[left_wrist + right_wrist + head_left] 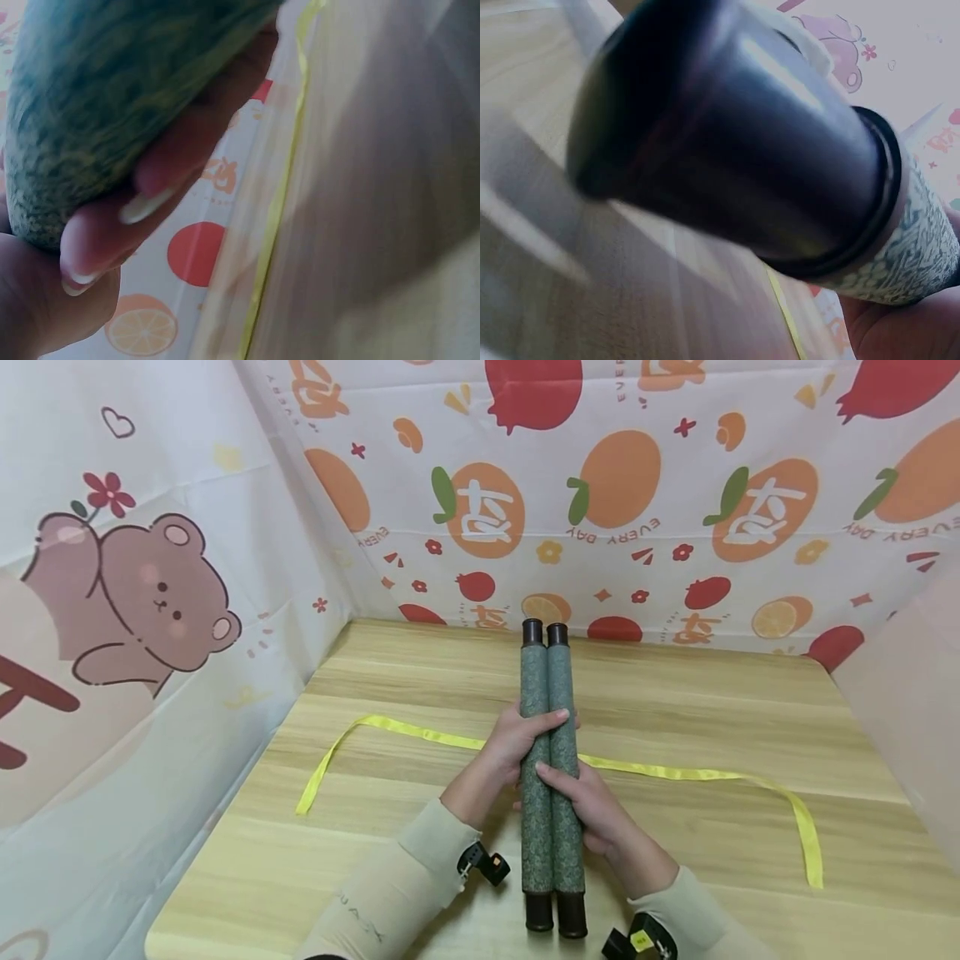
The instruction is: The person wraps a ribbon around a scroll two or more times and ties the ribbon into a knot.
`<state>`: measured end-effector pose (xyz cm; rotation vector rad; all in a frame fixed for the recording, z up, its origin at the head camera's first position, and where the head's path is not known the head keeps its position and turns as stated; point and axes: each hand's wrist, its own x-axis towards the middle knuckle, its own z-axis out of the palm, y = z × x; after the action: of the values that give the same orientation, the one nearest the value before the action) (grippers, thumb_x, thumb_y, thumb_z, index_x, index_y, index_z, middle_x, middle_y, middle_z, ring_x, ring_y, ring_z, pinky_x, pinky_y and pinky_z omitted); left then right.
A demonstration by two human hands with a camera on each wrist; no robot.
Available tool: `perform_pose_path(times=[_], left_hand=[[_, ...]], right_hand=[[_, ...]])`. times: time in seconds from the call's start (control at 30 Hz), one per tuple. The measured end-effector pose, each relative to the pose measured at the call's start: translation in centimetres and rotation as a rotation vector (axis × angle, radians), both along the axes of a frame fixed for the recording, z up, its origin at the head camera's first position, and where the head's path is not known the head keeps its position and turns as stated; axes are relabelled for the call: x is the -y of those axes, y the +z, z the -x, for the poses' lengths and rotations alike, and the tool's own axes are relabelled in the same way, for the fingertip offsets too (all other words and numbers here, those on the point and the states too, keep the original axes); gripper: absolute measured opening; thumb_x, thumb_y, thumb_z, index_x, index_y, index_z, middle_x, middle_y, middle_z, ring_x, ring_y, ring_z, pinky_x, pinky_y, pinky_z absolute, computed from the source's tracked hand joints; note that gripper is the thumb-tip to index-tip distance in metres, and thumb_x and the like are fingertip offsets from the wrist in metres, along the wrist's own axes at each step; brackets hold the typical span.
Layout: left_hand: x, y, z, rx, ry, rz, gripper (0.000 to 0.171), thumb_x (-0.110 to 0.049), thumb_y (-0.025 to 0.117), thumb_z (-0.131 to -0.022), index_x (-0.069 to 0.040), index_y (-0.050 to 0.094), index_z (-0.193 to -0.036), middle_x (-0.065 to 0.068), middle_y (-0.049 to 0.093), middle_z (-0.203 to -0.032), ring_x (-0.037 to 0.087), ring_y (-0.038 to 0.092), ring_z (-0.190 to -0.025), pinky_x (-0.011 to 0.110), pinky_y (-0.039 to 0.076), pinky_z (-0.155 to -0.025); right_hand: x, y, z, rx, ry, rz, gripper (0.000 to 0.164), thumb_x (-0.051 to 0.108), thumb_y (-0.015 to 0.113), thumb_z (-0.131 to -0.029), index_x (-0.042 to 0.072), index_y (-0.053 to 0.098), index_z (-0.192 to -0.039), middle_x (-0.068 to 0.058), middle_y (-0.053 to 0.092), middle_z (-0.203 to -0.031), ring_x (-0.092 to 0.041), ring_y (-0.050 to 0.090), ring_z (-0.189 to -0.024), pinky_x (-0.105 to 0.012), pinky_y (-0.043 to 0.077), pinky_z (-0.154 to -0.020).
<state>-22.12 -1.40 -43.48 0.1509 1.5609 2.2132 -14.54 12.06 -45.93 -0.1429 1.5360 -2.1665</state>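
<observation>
A green patterned scroll point(536, 843) with dark end knobs is wound into two rolls lying side by side. Held over the table, it points away from me. My left hand point(515, 739) grips it around the middle, thumb laid across both rolls, fingers curled underneath in the left wrist view. Slightly nearer to me, my right hand point(596, 802) holds it from the other side, its thumb reaching onto the left roll. One dark knob point(772, 150) fills much of the right wrist view. Beneath the scroll runs a yellow ribbon point(420, 732), its middle hidden by scroll and hands.
The wooden table point(300, 877) has the ribbon stretched across it from left to right. A fruit-print cloth point(547, 585) hangs along the back edge, and a bear-print cloth point(277, 568) hangs on the left. Dark cameras sit on both wrists.
</observation>
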Motion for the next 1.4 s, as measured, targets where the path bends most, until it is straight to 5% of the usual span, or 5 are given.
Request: perform_pose_path(times=[0.2,0.53,0.77,1.03,1.4], left_hand=[[-0.7,-0.6,0.1,0.009,-0.008,0.040,0.052,-0.024,0.074,-0.088,-0.010,0.049,-0.132,0.013,0.070,-0.108,0.023,0.068,-0.097,0.037,0.055,-0.083],[-1.0,-1.1,1.1,0.082,-0.006,0.071,0.052,-0.028,0.076,-0.088,-0.010,0.052,-0.130,0.013,0.072,-0.105,0.024,0.069,-0.093,0.038,0.057,-0.079],[-1.5,-1.6,1.9,0.094,0.041,0.105,0.054,-0.027,0.076,-0.087,-0.007,0.050,-0.130,0.014,0.068,-0.108,0.023,0.068,-0.089,0.038,0.058,-0.078],[-1.9,-2.1,2.2,0.019,0.060,0.222,0.055,-0.027,0.074,-0.089,-0.003,0.049,-0.131,0.017,0.061,-0.115,0.024,0.065,-0.092,0.037,0.057,-0.078],[-0.9,-1.9,3.5,-0.225,-0.020,0.496,0.067,-0.021,0.073,-0.089,0.002,0.041,-0.143,0.023,0.060,-0.126,0.034,0.063,-0.112,0.041,0.055,-0.090]], right_hand=[[-0.4,-0.3,0.3,-0.011,-0.002,0.023,0.044,0.028,0.049,-0.104,0.002,0.040,-0.138,-0.013,0.068,-0.112,-0.029,0.071,-0.095,-0.046,0.056,-0.084],[-0.4,-0.7,0.0,0.038,-0.072,-0.006,0.049,0.023,0.059,-0.099,0.007,0.039,-0.141,-0.023,0.059,-0.128,-0.040,0.066,-0.107,-0.047,0.055,-0.088],[-0.6,-1.2,-0.7,0.055,-0.103,-0.041,0.050,0.025,0.061,-0.098,0.003,0.041,-0.138,-0.015,0.064,-0.113,-0.029,0.069,-0.096,-0.046,0.056,-0.084],[-0.9,-1.6,-0.9,0.098,-0.130,-0.004,0.053,0.028,0.060,-0.099,0.005,0.035,-0.140,-0.014,0.064,-0.110,-0.028,0.069,-0.094,-0.045,0.056,-0.084],[-1.5,-2.1,-0.1,0.152,-0.140,0.028,0.055,0.029,0.058,-0.099,0.002,0.032,-0.140,-0.015,0.061,-0.113,-0.026,0.069,-0.094,-0.043,0.056,-0.083]])
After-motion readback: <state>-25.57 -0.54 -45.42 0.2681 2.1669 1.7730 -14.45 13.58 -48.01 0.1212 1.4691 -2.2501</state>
